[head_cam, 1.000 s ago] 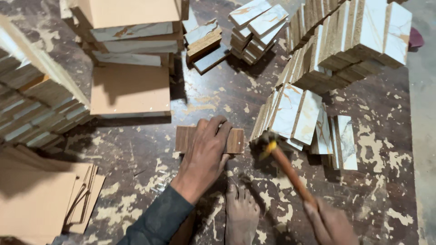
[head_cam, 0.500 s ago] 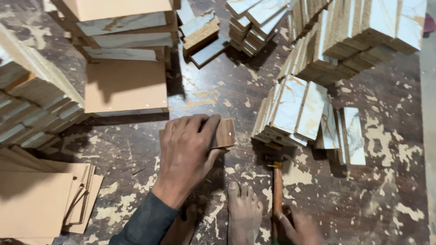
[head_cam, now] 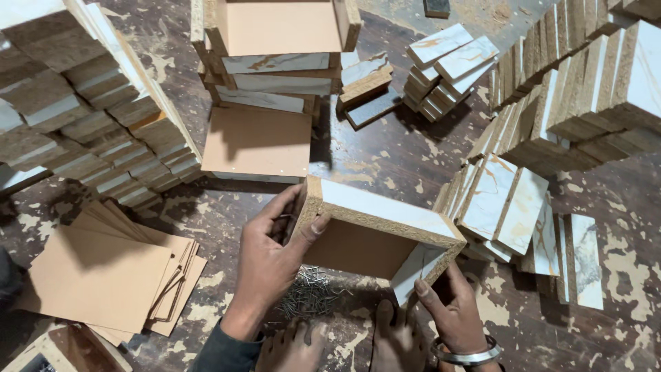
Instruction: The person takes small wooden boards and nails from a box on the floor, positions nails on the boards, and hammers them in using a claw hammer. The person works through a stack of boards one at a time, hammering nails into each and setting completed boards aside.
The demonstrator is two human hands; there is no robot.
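Particleboard frame (head_cam: 375, 231) lifted above floor, tilted, marble-pattern laminate faces outward, just over pile of nails (head_cam: 308, 297). Left hand (head_cam: 268, 258) closed on frame's left corner, thumb against outer edge. Right hand (head_cam: 447, 310) gripping lower right corner, fingers curled underneath. Stacked finished boxes (head_cam: 275, 69) behind, thin boards (head_cam: 103, 275) at left.

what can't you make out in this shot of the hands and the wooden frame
- Head view, left hand: fingertips hidden inside the open wooden frame.
- Right hand: wrist with its metal bangle cut off by the bottom edge.
- Nail pile: partly behind the left hand, single nails too small to count.
- Frame's underside: hidden.
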